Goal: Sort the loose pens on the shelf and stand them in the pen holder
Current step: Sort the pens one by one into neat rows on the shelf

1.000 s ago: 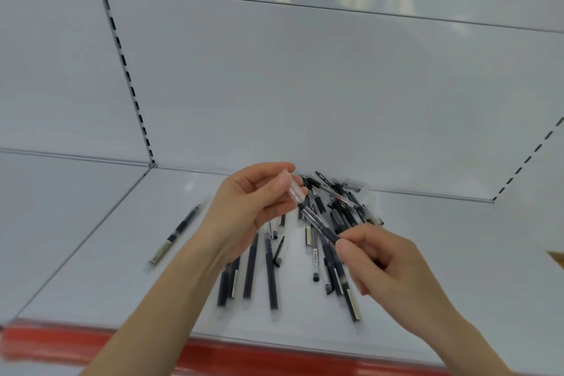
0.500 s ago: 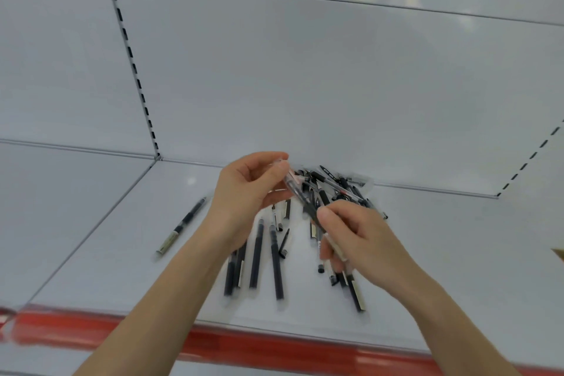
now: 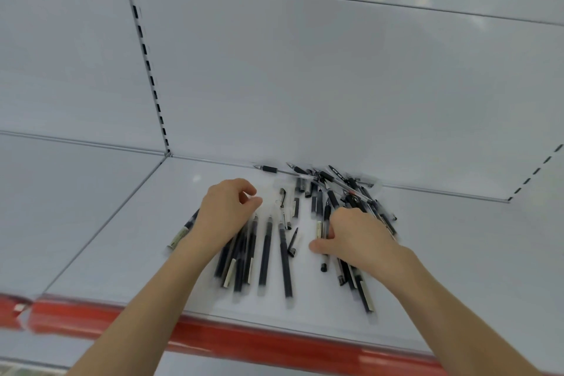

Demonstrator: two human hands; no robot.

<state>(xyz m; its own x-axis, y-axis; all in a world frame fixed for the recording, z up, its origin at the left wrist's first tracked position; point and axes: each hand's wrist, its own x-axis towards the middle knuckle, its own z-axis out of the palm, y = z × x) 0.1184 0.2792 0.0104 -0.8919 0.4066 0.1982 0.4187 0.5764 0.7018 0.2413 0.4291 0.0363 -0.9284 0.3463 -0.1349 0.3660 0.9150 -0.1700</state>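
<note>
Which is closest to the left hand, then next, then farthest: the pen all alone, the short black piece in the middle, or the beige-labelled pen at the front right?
1. Lone pen: far left, slipping behind the left hand.
2. Short black piece: middle, between the two hands.
3. Beige-labelled pen: front right, past the right arm.

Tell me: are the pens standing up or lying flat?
Lying flat. The pens lie loose on the shelf, some in a row, others heaped at the back; none stands upright.
</note>
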